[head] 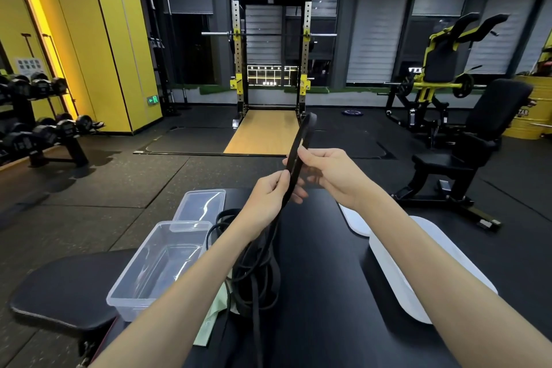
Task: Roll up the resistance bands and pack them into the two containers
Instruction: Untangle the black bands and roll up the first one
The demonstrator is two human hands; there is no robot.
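Note:
A black resistance band (301, 137) stands up as a narrow loop in front of me. My left hand (270, 199) pinches it low down, and my right hand (331, 175) grips it just above. The rest of the band hangs down into a tangled pile of black bands (254, 275) on the black table (322, 293). Two clear plastic containers sit to the left: a large one (155, 269) near me and a smaller one (200, 208) behind it. Both look empty.
Two white lids (418, 272) lie on the table's right side. A pale green sheet (210, 323) pokes out under the pile. A black padded bench (68, 290) is at the lower left, a seat machine (466, 146) at the right, a dumbbell rack (38, 129) far left.

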